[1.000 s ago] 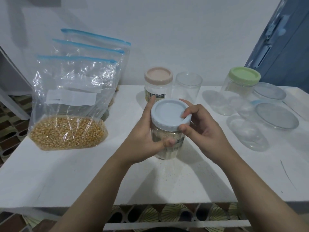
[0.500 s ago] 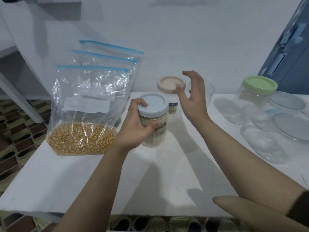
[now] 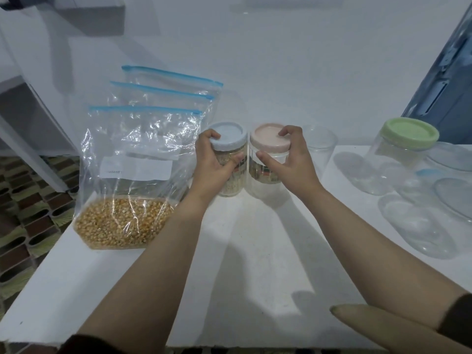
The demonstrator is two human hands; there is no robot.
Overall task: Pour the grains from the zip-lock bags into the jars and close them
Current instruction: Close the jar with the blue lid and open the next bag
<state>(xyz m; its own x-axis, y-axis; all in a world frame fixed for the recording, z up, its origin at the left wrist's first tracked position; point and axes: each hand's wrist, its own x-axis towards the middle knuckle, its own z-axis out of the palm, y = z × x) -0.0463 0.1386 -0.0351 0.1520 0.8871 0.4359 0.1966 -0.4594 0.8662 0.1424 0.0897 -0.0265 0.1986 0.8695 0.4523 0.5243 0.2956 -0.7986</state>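
Observation:
My left hand (image 3: 213,167) grips a clear jar with a pale blue lid (image 3: 228,139); pale grains fill the jar, which stands at the back of the white table (image 3: 255,264). Right beside it, touching, stands a jar with a pink lid (image 3: 269,139), and my right hand (image 3: 288,162) holds this one by lid and wall. A zip-lock bag of yellow corn kernels (image 3: 125,221) stands upright to the left. Two more zip-lock bags (image 3: 166,90) lean behind it against the wall.
An open clear jar (image 3: 320,144) stands just right of the pink-lidded one. Further right are a green-lidded empty jar (image 3: 401,149), a clear jar lying on its side (image 3: 419,226) and clear lids (image 3: 454,198). A tiled floor lies beyond the table's left edge.
My left hand carried the blue-lidded jar back and set it against the pink-lidded jar. My right hand left the blue lid, reached back and took hold of the pink-lidded jar.

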